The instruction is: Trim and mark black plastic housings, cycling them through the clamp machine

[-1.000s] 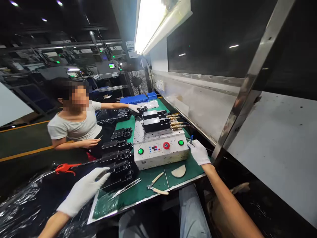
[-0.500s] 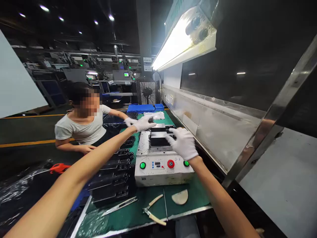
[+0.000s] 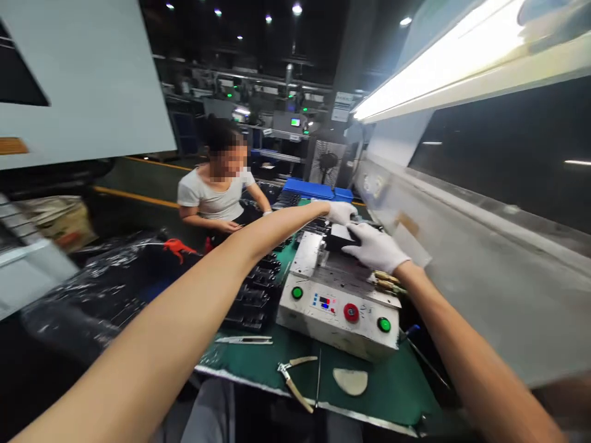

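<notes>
A black plastic part (image 3: 336, 243) with a pale, shiny top face is at the far side of a white bench machine (image 3: 339, 332). My right hand (image 3: 378, 249), in a white glove, grips its right side with thumb and fingers apart around it. Just beyond, my left hand (image 3: 340, 212), also gloved, has its fingers bent down at the part's far end; its fingertips are partly hidden. Below my hands the machine's metal bed (image 3: 341, 274) shows, with brass fittings (image 3: 388, 283) at its right. The front panel has green buttons (image 3: 297, 293), a red button (image 3: 351, 312) and a lit display (image 3: 324, 301).
Side cutters (image 3: 295, 381), tweezers (image 3: 244, 339) and a pale half-round piece (image 3: 351, 381) lie on the green mat (image 3: 392, 394). Black parts (image 3: 252, 298) line the left. A co-worker (image 3: 221, 191) sits beyond, near a red air gun (image 3: 178, 248). A lamp (image 3: 438, 67) hangs above right.
My view has swung left and tilted. My hands have come together and closed on the black plastic part; the machine's bed, covered before, now shows. The co-worker's gloved hand has drawn back.
</notes>
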